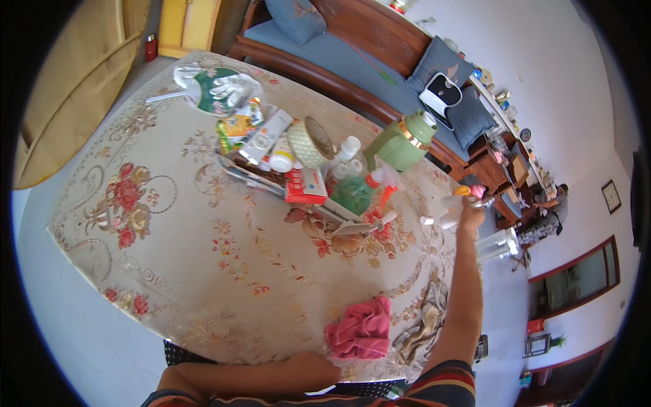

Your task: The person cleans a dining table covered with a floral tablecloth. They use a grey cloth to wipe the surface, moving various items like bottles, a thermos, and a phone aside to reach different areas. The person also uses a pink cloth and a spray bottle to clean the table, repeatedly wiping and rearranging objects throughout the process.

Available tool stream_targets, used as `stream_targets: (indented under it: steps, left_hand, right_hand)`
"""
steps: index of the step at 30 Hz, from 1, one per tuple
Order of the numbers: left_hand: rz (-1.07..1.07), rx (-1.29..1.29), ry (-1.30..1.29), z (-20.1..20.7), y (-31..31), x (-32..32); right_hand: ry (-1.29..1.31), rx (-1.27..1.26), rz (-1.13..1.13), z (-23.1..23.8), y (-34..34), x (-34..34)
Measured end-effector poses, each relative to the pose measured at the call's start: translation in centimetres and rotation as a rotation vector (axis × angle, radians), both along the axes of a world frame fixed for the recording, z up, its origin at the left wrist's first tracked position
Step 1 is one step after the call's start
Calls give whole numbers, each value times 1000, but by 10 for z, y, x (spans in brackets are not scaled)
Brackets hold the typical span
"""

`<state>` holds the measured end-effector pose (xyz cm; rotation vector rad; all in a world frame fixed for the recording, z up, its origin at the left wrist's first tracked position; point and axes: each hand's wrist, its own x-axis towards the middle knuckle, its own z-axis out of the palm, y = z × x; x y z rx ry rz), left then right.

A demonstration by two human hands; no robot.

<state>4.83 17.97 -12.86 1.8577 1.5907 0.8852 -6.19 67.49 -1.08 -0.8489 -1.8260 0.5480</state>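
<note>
Left hand (315, 370) rests at the near table edge just left of a bunched pink cloth (361, 329), forearm laid sideways; can't tell if its fingers are curled or flat. Right hand (472, 214) reaches way out to the table's right side, fingers bent at a small silvery piece (483, 203), but it's tiny and blurry there, so I can't say if that's a real pinch or just contact.

Going across: a green fan (207, 102) with white gloves (234, 88) on it, then a crammed tray (252, 178) with a pale textured bowl (308, 144) and a red-and-white box (305, 186). Next comes a green spray bottle (354, 193), then a big green flask (401, 144) behind it, probably the heavy one; I'd grab it by its handle.

Far right, near the hand, sits a whitish container (450, 202). Looks light and stiff to me, maybe a bit tippy, so go around its middle. The silvery piece would likely be hard and slick; fingertips on its sides. Just past the forearm there's a clear cylinder (498, 245), smooth and maybe breakable, so wrap the whole hand around its wall.
</note>
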Motion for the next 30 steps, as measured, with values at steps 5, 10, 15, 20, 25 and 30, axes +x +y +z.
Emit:
stream_targets:
  steps: [5, 10, 15, 20, 25, 30]
  left_hand:
    - [59, -51, 4, 15, -4, -2]
    - [106, 196, 6, 0, -7, 3]
    - [99, 389, 68, 2, -20, 15]
    - [125, 426, 58, -1, -27, 8]
    - [120, 290, 106, 11, -32, -3]
    - [147, 283, 99, 4, -30, -3]
  right_hand:
    - [343, -121, 425, 116, -109, -30]
    - [204, -326, 757, 160, -241, -62]
    - [57, -358, 891, 143, -305, -89]
    - [-191, -268, 986, 115, -347, -86]
    - [-349, -102, 980, 87, -371, -85]
    - [-295, 45, 957, 79, -395, -93]
